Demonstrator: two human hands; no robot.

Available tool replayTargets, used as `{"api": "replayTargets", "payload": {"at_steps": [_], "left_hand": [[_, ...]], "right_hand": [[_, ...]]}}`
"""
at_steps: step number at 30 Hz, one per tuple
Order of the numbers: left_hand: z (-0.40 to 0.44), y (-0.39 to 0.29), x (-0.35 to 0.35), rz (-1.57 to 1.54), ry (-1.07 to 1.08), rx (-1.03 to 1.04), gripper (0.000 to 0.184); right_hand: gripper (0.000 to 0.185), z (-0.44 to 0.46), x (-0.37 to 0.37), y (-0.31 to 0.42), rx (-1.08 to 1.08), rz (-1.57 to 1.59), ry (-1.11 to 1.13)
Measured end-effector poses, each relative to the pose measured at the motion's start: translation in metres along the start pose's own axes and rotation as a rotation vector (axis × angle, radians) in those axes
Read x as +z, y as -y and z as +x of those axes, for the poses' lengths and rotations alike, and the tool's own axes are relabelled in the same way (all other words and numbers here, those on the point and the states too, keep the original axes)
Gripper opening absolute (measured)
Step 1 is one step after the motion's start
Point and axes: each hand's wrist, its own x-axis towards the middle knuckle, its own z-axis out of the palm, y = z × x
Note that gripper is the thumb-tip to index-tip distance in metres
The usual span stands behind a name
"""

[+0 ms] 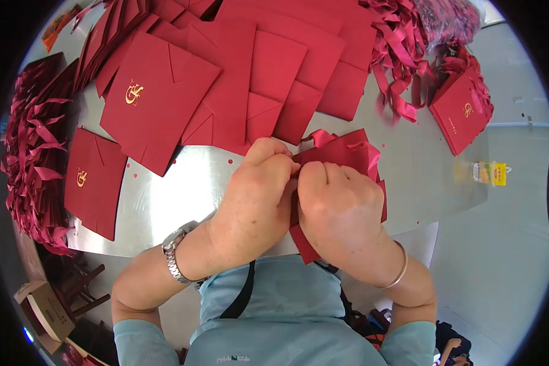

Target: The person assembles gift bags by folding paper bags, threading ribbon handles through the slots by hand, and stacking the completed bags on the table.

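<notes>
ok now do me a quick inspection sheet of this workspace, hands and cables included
surface: shiny table, with glare at left
job's things: red bag with pink-red ribbon between the hands; overlapping flat bags beyond; ribboned bags at far left and right
clutter: loose ribbons at upper right, small red dots scattered on the table
grippers: bare left hand and right hand, both closed on the red bag, fingertips mostly hidden
cables: nothing seen
surroundings: cardboard box and wooden seat at lower left
</notes>
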Motion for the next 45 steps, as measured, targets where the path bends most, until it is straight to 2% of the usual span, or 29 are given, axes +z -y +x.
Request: {"api": "replayTargets", "payload": {"at_steps": [1, 4, 5, 7, 8, 11, 12, 17, 19, 22, 24, 25, 26, 28, 32, 36, 38, 41, 45], "left_hand": [[-0.001, 0.000, 0.001, -0.003, 0.000, 0.004, 0.014], [-0.002, 0.001, 0.002, 0.022, -0.038, -0.009, 0.014], [-0.001, 0.001, 0.001, 0.022, -0.026, -0.025, 0.014], [-0.003, 0.000, 0.000, 0.033, -0.006, -0.040, 0.014], [-0.003, 0.002, 0.001, -0.007, -0.023, -0.074, 0.014], [-0.003, 0.003, 0.001, -0.061, -0.024, -0.086, 0.014], [-0.003, 0.004, 0.000, -0.076, -0.024, -0.076, 0.015], [0.000, 0.002, 0.000, -0.155, -0.020, -0.060, 0.014], [0.002, -0.001, -0.006, -0.147, 0.041, -0.034, 0.016], [0.007, -0.010, -0.014, -0.029, -0.104, 0.013, 0.014], [0.013, -0.013, -0.022, -0.014, -0.044, -0.057, 0.013], [0.016, -0.010, -0.024, 0.061, -0.013, 0.026, 0.013], [0.020, -0.011, -0.027, 0.063, -0.020, 0.020, 0.013], [0.029, -0.015, -0.035, 0.105, 0.297, 0.031, 0.012], [0.040, -0.019, -0.041, 0.124, 0.476, 0.026, 0.012], [0.037, -0.021, -0.041, 0.270, 0.510, 0.118, 0.011], [0.035, -0.021, -0.041, 0.395, 0.461, 0.220, 0.009], [0.034, -0.019, -0.048, 0.434, 0.433, 0.263, 0.010], [0.027, -0.009, -0.055, 0.441, 0.339, 0.311, 0.010]], "right_hand": [[0.012, 0.004, -0.001, -0.003, 0.000, 0.032, 0.035], [0.011, 0.021, -0.007, -0.025, 0.312, 0.684, 0.227], [0.011, 0.019, -0.004, -0.024, 0.341, 0.728, 0.212], [0.010, 0.008, 0.008, -0.016, 0.198, 0.476, 0.070], [0.011, 0.003, 0.007, -0.011, 0.048, 0.225, 0.067], [0.011, 0.008, 0.000, -0.021, 0.013, 0.268, 0.126], [0.012, 0.012, -0.001, -0.030, 0.053, 0.427, 0.124], [0.022, 0.010, -0.008, -0.030, 0.112, 0.598, 0.168], [0.023, 0.006, 0.004, -0.034, 0.075, 0.598, 0.134], [0.026, -0.004, 0.003, -0.028, 0.070, 0.559, -0.020], [0.026, -0.012, 0.008, -0.025, 0.051, 0.526, -0.065], [0.026, -0.015, 0.009, -0.024, 0.028, 0.498, -0.105], [0.026, -0.017, 0.007, -0.023, 0.021, 0.501, -0.101], [0.026, -0.020, 0.001, -0.020, 0.014, 0.440, -0.104], [0.026, -0.022, -0.004, -0.016, -0.039, 0.385, -0.106], [0.026, -0.021, -0.006, -0.011, -0.091, 0.366, -0.110], [0.026, -0.019, -0.007, -0.010, -0.110, 0.367, -0.110], [0.026, -0.017, -0.013, -0.007, -0.118, 0.383, -0.096], [0.023, -0.026, -0.019, 0.017, -0.191, -0.053, -0.522]]}}
